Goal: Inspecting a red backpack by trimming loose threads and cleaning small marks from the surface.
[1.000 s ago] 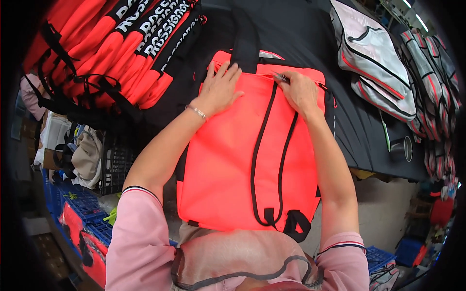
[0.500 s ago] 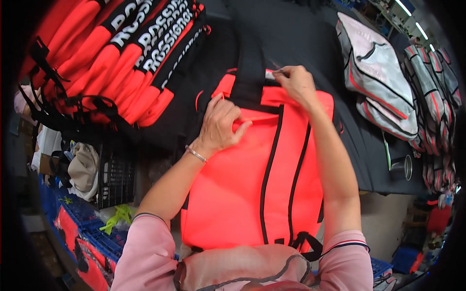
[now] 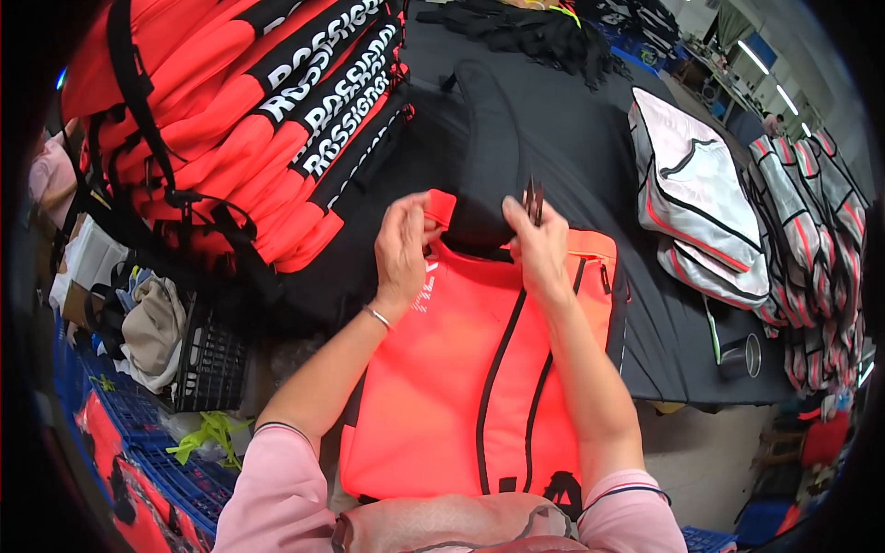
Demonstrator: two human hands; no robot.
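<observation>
A neon red-orange backpack [image 3: 424,396] with black piping lies in front of me, its lower end against my body. My left hand [image 3: 402,247] pinches a red tab at the bag's top edge, left of a wide black padded strap [image 3: 489,129]. My right hand [image 3: 544,249] is closed round a pair of dark thread snips [image 3: 534,200], their two points sticking up past my thumb. The thumb lies by the strap's right side. A small zip pull [image 3: 605,278] hangs near the bag's upper right corner.
Stacked red-and-black bags [image 3: 267,138] rise on the left of the black-covered table [image 3: 581,166]. Silver-grey bags [image 3: 701,194] lie at right, near a metal cup [image 3: 740,357]. Black straps [image 3: 535,41] lie at the far edge. A black crate [image 3: 212,359] stands lower left.
My view has shifted, showing more of the table's far side. My left hand has moved to the red tab. My right hand has come down toward the strap, and the snips now show.
</observation>
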